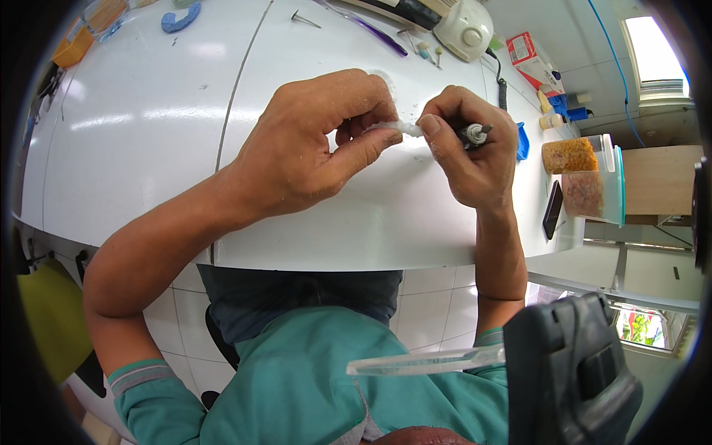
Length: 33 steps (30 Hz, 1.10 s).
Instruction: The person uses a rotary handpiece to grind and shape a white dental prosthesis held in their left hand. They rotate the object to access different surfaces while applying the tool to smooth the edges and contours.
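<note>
Over the white table, my left hand (308, 137) pinches a small whitish, translucent plastic piece (409, 128) between thumb and curled fingers. Most of that piece is hidden by the fingers, so its full shape cannot be told. My right hand (475, 156) is closed around a rotary handpiece (475, 134), its dark, narrow tip and ribbed collar poking out beside the palm. The right thumb and forefinger meet the piece's right end, close to the left fingertips. White dust speckles the left hand.
A cream control unit (463, 30) with a coiled cord (503, 95) stands at the back. Small burs (425, 52), a purple tool (382, 37) and a blue arch-shaped mould (180, 19) lie along the far side. Tubs of granules (569, 156) and a phone (552, 211) are right.
</note>
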Each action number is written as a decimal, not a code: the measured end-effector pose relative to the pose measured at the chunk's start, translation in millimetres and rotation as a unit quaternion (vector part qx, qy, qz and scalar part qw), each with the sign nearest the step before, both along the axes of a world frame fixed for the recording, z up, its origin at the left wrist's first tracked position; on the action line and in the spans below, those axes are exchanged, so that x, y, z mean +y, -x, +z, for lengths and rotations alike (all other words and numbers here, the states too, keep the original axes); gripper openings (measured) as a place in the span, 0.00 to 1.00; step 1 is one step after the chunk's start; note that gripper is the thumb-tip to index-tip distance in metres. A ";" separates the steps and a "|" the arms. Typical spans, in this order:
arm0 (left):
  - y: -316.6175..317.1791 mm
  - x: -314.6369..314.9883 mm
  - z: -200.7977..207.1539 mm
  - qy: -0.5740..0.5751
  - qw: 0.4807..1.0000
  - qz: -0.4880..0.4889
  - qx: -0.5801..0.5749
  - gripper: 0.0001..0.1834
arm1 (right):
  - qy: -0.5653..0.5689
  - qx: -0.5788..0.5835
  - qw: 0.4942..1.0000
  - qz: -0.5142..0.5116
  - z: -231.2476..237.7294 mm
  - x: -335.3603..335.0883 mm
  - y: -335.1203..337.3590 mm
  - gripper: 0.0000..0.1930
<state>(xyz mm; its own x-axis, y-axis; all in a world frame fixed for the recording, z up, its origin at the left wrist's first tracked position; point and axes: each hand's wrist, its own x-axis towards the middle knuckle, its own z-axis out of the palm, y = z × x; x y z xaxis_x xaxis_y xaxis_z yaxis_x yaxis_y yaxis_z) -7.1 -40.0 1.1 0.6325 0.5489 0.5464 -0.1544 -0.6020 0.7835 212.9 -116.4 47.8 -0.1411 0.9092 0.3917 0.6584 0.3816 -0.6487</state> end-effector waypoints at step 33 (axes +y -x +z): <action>1.5 -2.5 3.8 0.071 0.997 0.002 -0.018 0.08 | -0.074 -0.012 0.997 0.005 -6.9 -0.2 2.2 0.11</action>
<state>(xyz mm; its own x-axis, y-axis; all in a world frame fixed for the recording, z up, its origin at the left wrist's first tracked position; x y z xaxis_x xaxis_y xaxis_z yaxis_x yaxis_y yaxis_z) -8.6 -42.5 4.9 0.6116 0.6247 0.4854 -0.1825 -0.4856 0.8549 210.7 -116.6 41.0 -0.1620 0.8401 0.5177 0.6688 0.4792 -0.5684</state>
